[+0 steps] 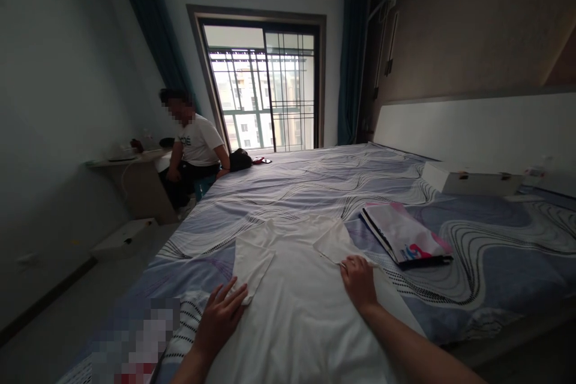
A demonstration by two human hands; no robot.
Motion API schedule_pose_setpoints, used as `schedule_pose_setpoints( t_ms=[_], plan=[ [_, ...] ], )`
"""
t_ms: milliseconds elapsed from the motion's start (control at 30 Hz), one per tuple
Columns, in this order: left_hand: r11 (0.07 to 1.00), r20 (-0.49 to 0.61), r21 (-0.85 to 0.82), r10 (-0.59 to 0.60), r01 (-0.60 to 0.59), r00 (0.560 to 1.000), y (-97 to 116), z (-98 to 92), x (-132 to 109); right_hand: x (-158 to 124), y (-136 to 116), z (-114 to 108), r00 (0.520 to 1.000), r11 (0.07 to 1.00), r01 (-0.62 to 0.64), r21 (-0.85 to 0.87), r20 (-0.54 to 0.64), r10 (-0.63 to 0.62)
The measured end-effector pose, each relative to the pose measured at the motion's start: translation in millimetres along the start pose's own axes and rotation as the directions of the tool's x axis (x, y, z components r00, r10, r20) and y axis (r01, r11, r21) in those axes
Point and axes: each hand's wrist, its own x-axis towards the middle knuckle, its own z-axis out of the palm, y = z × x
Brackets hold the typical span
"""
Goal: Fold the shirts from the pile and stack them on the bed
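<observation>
A white T-shirt (297, 288) lies spread on the bed, its collar pointing away from me and both sleeves lying over the body. My left hand (222, 312) rests on the left edge of the shirt by that sleeve, fingers stretched out and slightly apart. At the right sleeve, my right hand (359, 279) has its fingers curled over the hem and grips the cloth. The fingertips of this hand are partly hidden. Right of the shirt lies a folded pink and white item with black edging (407, 234).
The bed (279, 186) has a patterned grey-blue sheet. On its right side stands a white box (472, 179). A person (198, 138) sits at the far left beside a desk (130, 162). A blurred-out item (139, 342) lies at the near left. Another box (123, 240) is on the floor.
</observation>
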Motion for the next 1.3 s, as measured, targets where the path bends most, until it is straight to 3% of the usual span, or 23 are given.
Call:
schedule_pose_setpoints(
  t_ms=[267,433,767,1033,1300],
  plan=[
    [0.992,-0.101,0.079,0.106,-0.098,0.989,-2,0.3,-1,0,4,5,0.995,0.999,-0.012,0.052,-0.099,0.018],
    [0.991,-0.143,0.111,0.086,-0.070,0.986,-3,1.5,-3,1,3,3,0.993,0.997,-0.016,0.070,-0.116,0.024],
    [0.981,-0.150,0.189,0.083,-0.054,0.985,-4,6.2,-3,0,1,5,0.990,0.993,-0.116,-0.024,-0.080,0.114],
    [0.959,-0.184,0.244,0.193,-0.145,0.964,-3,1.3,1,-1,7,3,0.981,0.999,-0.033,0.014,-0.193,0.035],
    [0.954,-0.175,0.244,0.218,-0.173,0.960,0,-3.9,3,-2,-3,-5,0.987,0.997,-0.032,0.072,-0.155,0.043]
  ],
)
